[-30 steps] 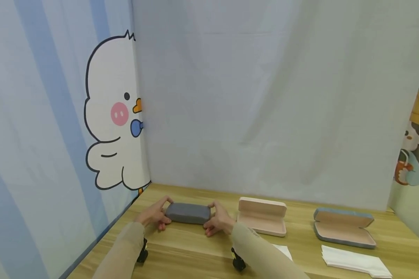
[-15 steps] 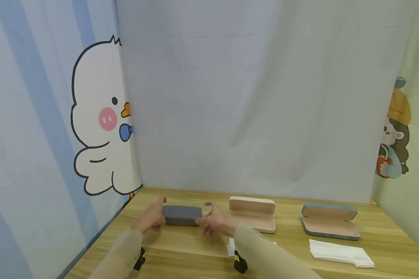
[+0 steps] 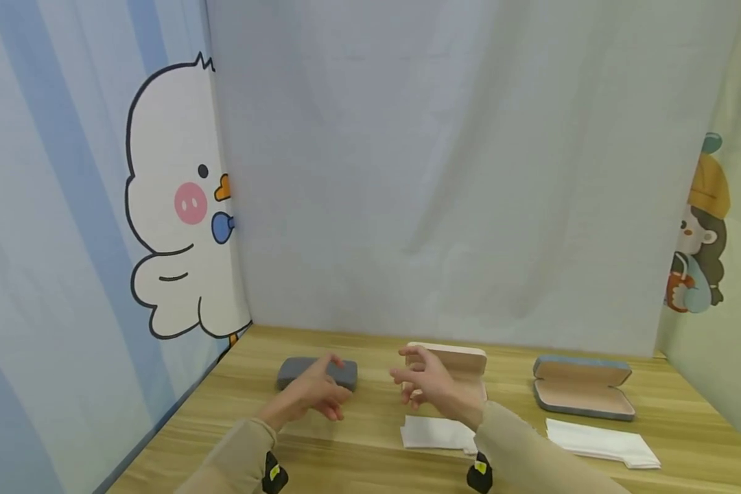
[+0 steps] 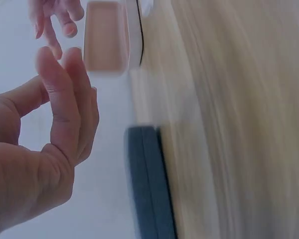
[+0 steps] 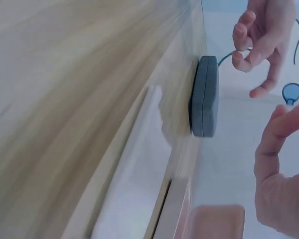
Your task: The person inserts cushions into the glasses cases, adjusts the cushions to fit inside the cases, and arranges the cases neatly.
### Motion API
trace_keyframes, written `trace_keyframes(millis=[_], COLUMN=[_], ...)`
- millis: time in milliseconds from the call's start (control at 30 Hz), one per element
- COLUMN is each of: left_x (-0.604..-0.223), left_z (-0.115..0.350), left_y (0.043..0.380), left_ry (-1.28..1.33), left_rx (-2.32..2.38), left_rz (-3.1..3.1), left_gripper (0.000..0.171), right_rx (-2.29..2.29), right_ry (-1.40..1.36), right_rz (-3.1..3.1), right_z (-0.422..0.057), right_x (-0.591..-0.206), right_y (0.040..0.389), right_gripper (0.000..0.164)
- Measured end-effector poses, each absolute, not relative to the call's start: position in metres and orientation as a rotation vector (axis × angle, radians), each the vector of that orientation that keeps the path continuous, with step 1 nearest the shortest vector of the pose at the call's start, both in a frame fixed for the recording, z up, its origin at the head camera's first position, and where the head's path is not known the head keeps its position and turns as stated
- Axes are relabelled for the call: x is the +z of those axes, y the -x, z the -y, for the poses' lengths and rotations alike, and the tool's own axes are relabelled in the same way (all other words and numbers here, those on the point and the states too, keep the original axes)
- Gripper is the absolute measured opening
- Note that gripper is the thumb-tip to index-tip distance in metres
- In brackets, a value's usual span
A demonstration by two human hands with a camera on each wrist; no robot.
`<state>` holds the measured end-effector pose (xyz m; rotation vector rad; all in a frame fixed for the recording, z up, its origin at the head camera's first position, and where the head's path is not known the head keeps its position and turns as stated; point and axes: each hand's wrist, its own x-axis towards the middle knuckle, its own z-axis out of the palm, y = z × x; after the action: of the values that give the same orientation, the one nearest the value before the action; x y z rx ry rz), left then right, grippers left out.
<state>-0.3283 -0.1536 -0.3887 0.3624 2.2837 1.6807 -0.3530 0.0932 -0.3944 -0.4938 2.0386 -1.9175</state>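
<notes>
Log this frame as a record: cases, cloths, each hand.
surface: wooden table
row order, head view: gray case left, cream case middle, blue-gray case right
closed: gray case
open: cream case, blue-gray case
cloths: left white cloth in front of cream case, right white cloth in front of blue-gray case
left hand: raised, holding nothing
right hand: raised, holding nothing

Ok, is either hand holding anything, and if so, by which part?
Nothing: the left hand and right hand are both empty; the closed gray case lies on the table, touched by neither.
</notes>
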Motion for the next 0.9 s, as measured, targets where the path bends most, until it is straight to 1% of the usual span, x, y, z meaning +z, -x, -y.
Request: trace_keyframes(millis=[100,333,667,767,900], left_x=[-0.392,-0.403,-0.429,-0.43,-0.431], left_z=[0.141,0.108,0.064,0.057,0.05], left_y=[0.327,0.325,0.317,0.314,0.312], left_ry=[-0.36,-0.29,-0.192,-0.172,-0.162], left_rx=[1.726,1.77,1.743,1.741,1.737], left_rz=[-2.193,-2.065,-2.04,-2.05,-2.085], left_gripper=[0.058,0.054,0.046,0.045,0.043], right_rx=[-1.937,-1.909,-1.667,-1.577,-1.525], right_ry=[0.461,0.35,0.305,0.278,0.229], right_rz=[-2.054,-2.127,-2.225,-2.265,-2.296], right_z=[-0.116,-0.159,-0.217,-0.23,-0.24], right_x=[-0.394,-0.402,-0.421,-0.424,-0.425], right_y=[0.349,0.338,0.32,0.314,0.31], right_gripper=[0.058,0.06,0.062,0.059,0.049])
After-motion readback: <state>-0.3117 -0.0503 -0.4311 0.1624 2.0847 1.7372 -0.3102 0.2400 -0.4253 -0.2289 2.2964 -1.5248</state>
